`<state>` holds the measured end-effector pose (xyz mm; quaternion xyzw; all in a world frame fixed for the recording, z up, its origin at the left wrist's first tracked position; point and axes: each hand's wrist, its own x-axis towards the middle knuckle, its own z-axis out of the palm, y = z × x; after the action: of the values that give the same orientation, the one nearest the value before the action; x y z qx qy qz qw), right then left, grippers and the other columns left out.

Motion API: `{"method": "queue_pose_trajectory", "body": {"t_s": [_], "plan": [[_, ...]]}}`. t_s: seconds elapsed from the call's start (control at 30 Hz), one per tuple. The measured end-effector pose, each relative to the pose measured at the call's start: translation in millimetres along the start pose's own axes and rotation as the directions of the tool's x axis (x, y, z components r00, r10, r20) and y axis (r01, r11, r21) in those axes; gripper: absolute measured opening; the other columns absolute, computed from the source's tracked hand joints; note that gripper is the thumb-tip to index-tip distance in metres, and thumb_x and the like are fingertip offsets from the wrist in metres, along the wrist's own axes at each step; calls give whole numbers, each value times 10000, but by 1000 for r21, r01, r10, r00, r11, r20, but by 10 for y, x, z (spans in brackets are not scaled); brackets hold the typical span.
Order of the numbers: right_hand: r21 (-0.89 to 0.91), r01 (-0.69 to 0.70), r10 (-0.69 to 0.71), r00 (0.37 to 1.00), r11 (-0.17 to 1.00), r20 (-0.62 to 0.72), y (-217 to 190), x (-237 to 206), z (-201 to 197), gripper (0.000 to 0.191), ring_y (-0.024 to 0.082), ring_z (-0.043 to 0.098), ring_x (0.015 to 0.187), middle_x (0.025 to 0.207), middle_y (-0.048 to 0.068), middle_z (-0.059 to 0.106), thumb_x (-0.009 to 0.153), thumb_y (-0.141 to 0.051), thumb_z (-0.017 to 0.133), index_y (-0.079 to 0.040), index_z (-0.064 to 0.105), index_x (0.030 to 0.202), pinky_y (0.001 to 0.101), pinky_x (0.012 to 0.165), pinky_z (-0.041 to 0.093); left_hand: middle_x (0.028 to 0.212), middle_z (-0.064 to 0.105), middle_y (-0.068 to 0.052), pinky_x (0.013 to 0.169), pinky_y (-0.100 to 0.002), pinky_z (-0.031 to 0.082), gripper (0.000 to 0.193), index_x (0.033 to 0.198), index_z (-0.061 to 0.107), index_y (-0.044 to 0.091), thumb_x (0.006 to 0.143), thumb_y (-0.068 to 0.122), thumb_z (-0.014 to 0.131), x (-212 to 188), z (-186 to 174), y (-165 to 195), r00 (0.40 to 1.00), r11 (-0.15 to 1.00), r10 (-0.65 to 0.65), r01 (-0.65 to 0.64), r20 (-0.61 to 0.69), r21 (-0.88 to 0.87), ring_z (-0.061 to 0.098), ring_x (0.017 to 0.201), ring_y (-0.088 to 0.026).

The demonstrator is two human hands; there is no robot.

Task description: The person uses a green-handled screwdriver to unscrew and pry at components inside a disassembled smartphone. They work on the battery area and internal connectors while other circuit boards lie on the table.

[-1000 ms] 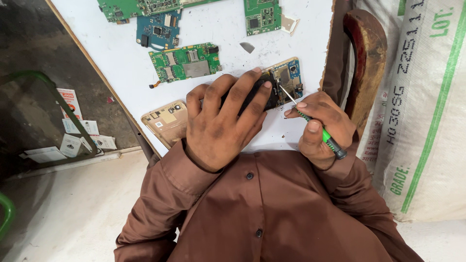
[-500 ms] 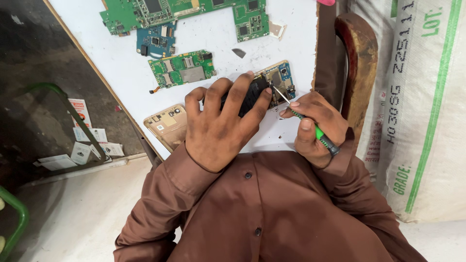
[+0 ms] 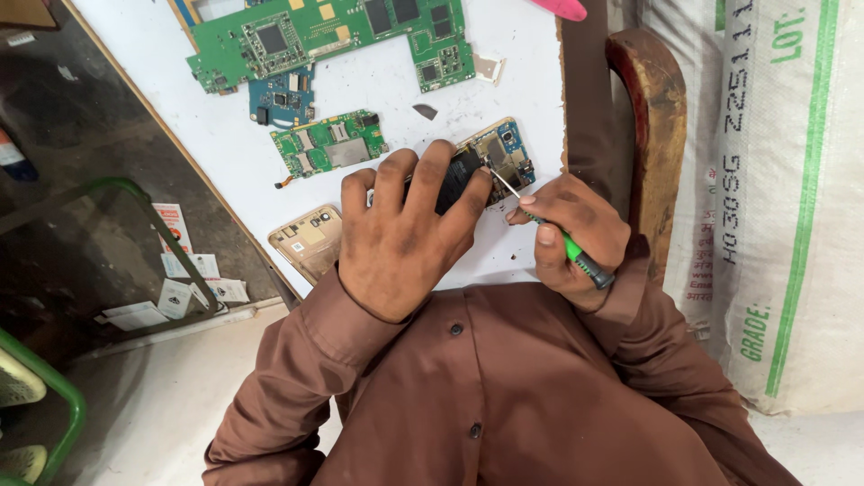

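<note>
Pinned opened phone (image 3: 490,157) flat under left hand (image 3: 405,238); gripped screwdriver (image 3: 551,232) in right hand (image 3: 571,238), at 3 o'clock. Judged light, fragile; best held by edges.

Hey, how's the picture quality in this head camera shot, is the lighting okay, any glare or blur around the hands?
Head view: soft, even daylight, no harsh glare on the white board; the left hand, right hand and screwdriver are sharp; only faint shadows under the hands; the floor at left is dim, and the edges bend slightly from the wide lens.
</note>
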<state>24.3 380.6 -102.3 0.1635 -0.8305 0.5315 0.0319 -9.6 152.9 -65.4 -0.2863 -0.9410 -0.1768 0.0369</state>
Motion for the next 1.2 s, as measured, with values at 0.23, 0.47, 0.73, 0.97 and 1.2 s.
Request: {"method": "queue_pose_trajectory", "body": {"t_s": [0.23, 0.47, 0.73, 0.97, 1.2], "plan": [[-43, 108, -109, 994, 993, -22, -11, 74, 0, 208, 258, 691, 796, 886, 119, 704, 1099, -150, 501, 0, 607, 1198, 375, 748, 560, 1401, 541, -56, 978, -452, 411, 479, 1360, 655, 212, 912, 289, 807, -29, 38, 0, 999, 994, -40, 37, -30, -100, 537, 1211, -276], [-80, 100, -99, 995, 992, 18, -43, 72, -11, 189, 272, 697, 820, 897, 125, 706, 1096, -123, 524, 8, 606, 1204, 384, 766, 558, 1449, 546, -44, 1013, -446, 409, 567, 1376, 607, 71, 907, 296, 833, -100, 93, 33, 994, 988, -104, 99, -30, -115, 532, 1246, -264], [-103, 110, -110, 994, 989, 2, -52, 41, 21, 176, 269, 698, 830, 913, 129, 711, 1090, -112, 526, -1, 601, 1205, 394, 769, 557, 1437, 547, -68, 1009, -445, 415, 634, 1409, 564, 42, 894, 306, 823, -115, 33, 57, 991, 987, -125, 120, -38, -106, 542, 1241, -271], [-102, 63, -74, 991, 993, -114, -331, 120, 40, 232, 316, 696, 1069, 1178, 183, 688, 1111, -92, 546, 12, 530, 1318, 384, 915, 574, 1341, 562, -133, 857, -412, 446, 713, 1395, 556, 4, 877, 411, 829, -105, -62, 162, 976, 979, -197, 191, -93, -66, 569, 1095, -283], [-271, 51, -58, 998, 961, -17, -547, 289, 54, 289, 379, 631, 1312, 1393, 233, 635, 1060, -16, 593, 38, 539, 1338, 490, 1165, 472, 1364, 504, -226, 919, -409, 554, 813, 1382, 523, -54, 803, 406, 859, -160, -174, 252, 956, 920, -265, 210, -128, -330, 580, 1191, -382]]}}
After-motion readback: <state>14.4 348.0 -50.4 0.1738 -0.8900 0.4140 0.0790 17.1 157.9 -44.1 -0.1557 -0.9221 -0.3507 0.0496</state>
